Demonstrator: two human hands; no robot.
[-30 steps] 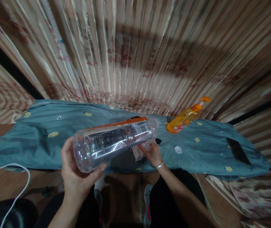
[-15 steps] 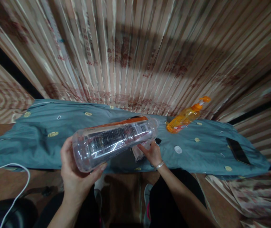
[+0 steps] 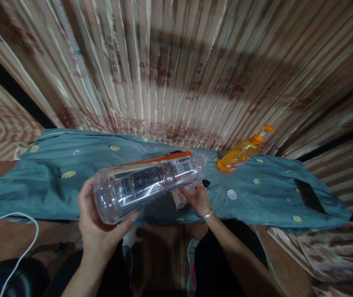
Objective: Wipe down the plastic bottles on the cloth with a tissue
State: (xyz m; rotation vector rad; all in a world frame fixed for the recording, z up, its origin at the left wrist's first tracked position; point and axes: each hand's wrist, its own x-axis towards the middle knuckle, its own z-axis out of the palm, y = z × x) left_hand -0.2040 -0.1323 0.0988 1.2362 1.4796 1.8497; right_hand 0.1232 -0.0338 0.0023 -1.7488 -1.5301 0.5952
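Note:
My left hand [image 3: 97,225] grips the base of a large clear plastic bottle [image 3: 147,183] with a printed label and an orange strip, held tilted with its neck pointing away over the table. My right hand [image 3: 198,199] is at the bottle's neck end, fingers closed on a crumpled pinkish-white cloth or paper [image 3: 181,197] pressed against the bottle's mouth area. A bracelet circles my right wrist. The bottle's opening is hidden behind the cloth.
A table covered with a blue-grey patterned cloth [image 3: 55,185] carries an orange pump bottle [image 3: 242,150], a small white cap [image 3: 231,194] and a dark phone [image 3: 309,195]. Striped curtains hang behind. A white cable [image 3: 18,247] loops at lower left.

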